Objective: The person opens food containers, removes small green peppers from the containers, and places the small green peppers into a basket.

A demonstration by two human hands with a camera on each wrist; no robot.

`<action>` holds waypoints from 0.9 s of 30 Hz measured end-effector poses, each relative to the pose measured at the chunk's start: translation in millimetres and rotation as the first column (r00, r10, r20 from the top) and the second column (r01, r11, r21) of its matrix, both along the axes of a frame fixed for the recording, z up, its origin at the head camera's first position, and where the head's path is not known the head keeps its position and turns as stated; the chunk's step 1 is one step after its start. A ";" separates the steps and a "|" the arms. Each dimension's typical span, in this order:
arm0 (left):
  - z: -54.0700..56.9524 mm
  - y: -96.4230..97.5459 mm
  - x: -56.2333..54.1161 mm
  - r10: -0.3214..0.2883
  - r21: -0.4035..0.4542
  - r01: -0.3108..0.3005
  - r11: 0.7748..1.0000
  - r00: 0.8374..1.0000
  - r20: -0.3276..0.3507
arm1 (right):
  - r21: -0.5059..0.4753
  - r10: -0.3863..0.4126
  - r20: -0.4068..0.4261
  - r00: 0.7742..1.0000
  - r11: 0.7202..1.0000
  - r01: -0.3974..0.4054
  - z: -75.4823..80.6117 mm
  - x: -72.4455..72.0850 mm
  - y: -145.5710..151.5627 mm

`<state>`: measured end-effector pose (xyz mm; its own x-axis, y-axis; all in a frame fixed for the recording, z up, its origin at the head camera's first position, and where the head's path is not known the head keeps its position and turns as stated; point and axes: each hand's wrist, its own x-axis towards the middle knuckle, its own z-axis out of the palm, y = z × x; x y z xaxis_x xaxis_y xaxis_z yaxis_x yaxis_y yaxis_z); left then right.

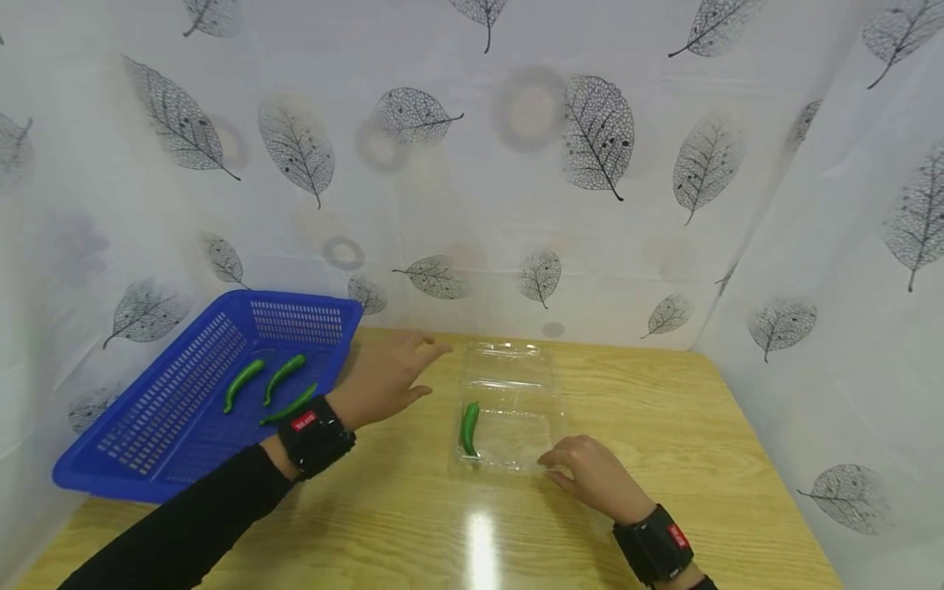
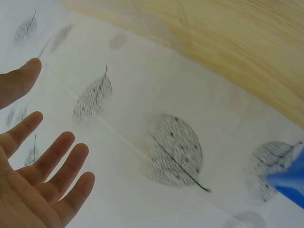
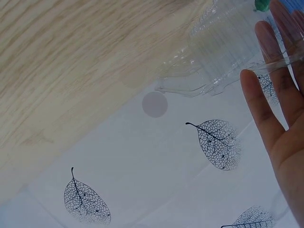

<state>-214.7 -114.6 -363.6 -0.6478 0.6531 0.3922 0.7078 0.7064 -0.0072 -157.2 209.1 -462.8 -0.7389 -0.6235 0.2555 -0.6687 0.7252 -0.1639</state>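
Note:
In the head view, my left hand (image 1: 387, 377) is above the table between the blue basket (image 1: 210, 352) and the clear plastic box. Its fingers are spread, with nothing in them, as the left wrist view also shows. One green chili pepper (image 1: 469, 429) lies along the left side of the clear plastic box (image 1: 516, 434), whose lid (image 1: 509, 365) is folded back toward the wall. My right hand (image 1: 593, 477) is at the box's near right corner. Seen from the right wrist, its fingers (image 3: 273, 97) extend fairly straight against the plastic; the thumb is hidden there.
Three more green chili peppers (image 1: 283, 378) lie in the basket on the left. A white sheet with leaf prints (image 1: 472, 197) hangs behind the wooden table (image 1: 642, 393) and along both sides. Glare shows on the near tabletop.

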 end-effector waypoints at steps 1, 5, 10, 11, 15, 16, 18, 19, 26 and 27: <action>-2.4 6.3 -1.6 -0.014 -0.021 0.014 1.000 1.000 0.004 | 0.002 -0.001 0.001 1.000 1.000 0.001 -0.1 0.0 0.2; -11.6 31.1 -8.7 -0.096 -0.115 0.099 0.988 0.995 0.031 | 0.004 0.001 0.003 1.000 1.000 -0.001 -0.7 0.1 0.9; -26.6 58.3 -16.7 -0.157 -0.272 0.166 0.948 0.986 0.056 | -0.002 0.003 0.004 1.000 1.000 -0.003 0.2 0.6 1.6; -29.8 62.9 -17.6 -0.159 -0.304 0.173 0.937 0.985 0.070 | -0.001 0.005 0.004 1.000 1.000 -0.005 0.7 0.5 1.5; -42.1 79.0 -20.6 -0.174 -0.418 0.211 0.884 0.977 0.124 | 0.006 0.013 0.002 1.000 1.000 -0.013 2.6 -0.4 0.9; -45.7 82.4 -21.6 -0.180 -0.439 0.221 0.871 0.975 0.134 | 0.007 0.015 0.000 1.000 1.000 -0.015 3.1 -0.5 0.8; -53.1 87.9 -23.5 -0.189 -0.473 0.238 0.848 0.971 0.150 | 0.005 0.020 -0.001 1.000 1.000 -0.020 3.6 -0.9 0.8; -55.8 90.0 -23.7 -0.188 -0.487 0.243 0.839 0.969 0.160 | 0.006 0.019 -0.003 1.000 1.000 -0.019 3.8 -0.8 0.8; -68.8 97.8 -23.9 -0.157 -0.535 0.270 0.801 0.956 0.248 | 0.002 0.029 -0.005 1.000 1.000 -0.029 5.2 -0.1 0.6; -70.5 98.7 -24.3 -0.149 -0.533 0.273 0.801 0.953 0.263 | 0.002 0.029 -0.004 1.000 1.000 -0.029 5.3 0.2 0.6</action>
